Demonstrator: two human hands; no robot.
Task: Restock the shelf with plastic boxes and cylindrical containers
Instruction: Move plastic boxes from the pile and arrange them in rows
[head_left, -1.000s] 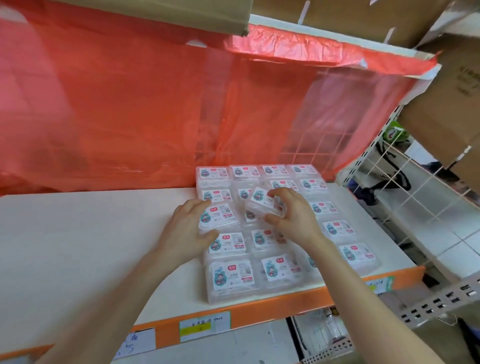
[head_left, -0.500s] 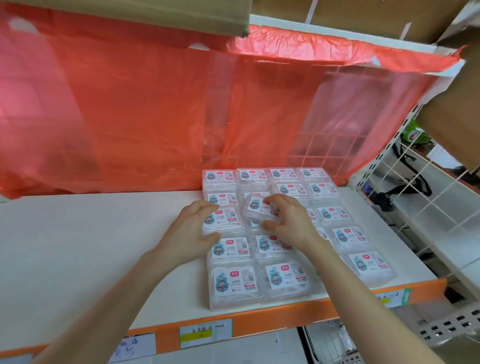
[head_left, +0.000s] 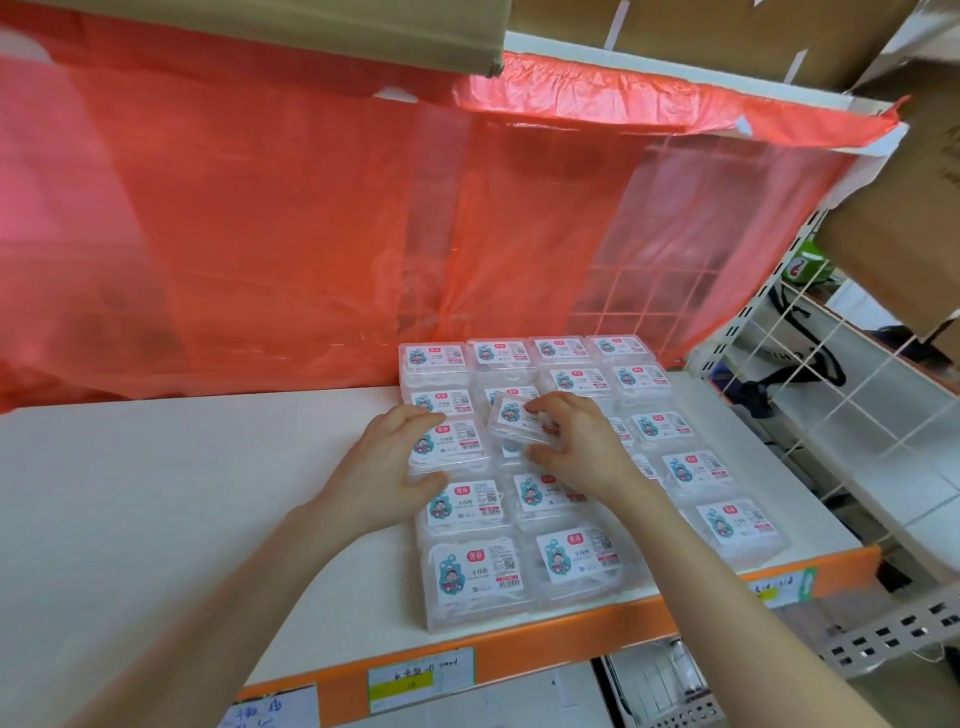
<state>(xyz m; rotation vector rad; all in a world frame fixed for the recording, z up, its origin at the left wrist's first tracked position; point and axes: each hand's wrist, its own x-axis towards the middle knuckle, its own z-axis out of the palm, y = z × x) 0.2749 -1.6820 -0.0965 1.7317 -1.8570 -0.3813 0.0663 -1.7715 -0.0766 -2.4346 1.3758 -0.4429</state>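
**Hands on two plastic boxes, right half of shelf**

Head view.

- Stock: clear plastic boxes (head_left: 576, 558) lie flat in a close block of four columns on the right half of the white shelf (head_left: 156, 493). The block runs from the back edge to the orange front edge (head_left: 571, 642). Lids face up. Each label's long side runs across the shelf, cartoon figure to the left and barcode to the right.
- Right hand (head_left: 576, 447): closed in a pinch on a loose box (head_left: 519, 423), fingers over its far edge and thumb against its near edge. This box sits above the second column, mid-depth, raised off the block and tilted. Its label faces up and toward the camera. Its long axis runs roughly left to right, skewed against the rows beneath.
- Left hand (head_left: 387, 470): grips a left-column box (head_left: 452, 447) at mid-depth, fingers curled over its far left corner and thumb at its near left corner. That box lies flat and square with its column.
- Surroundings: a red plastic sheet (head_left: 260, 234) hangs along the back edge. A white wire grid panel (head_left: 831, 415) closes the right side. Cardboard cartons (head_left: 727, 36) sit overhead. A handwritten price tag (head_left: 421, 678) is fixed below the front edge.
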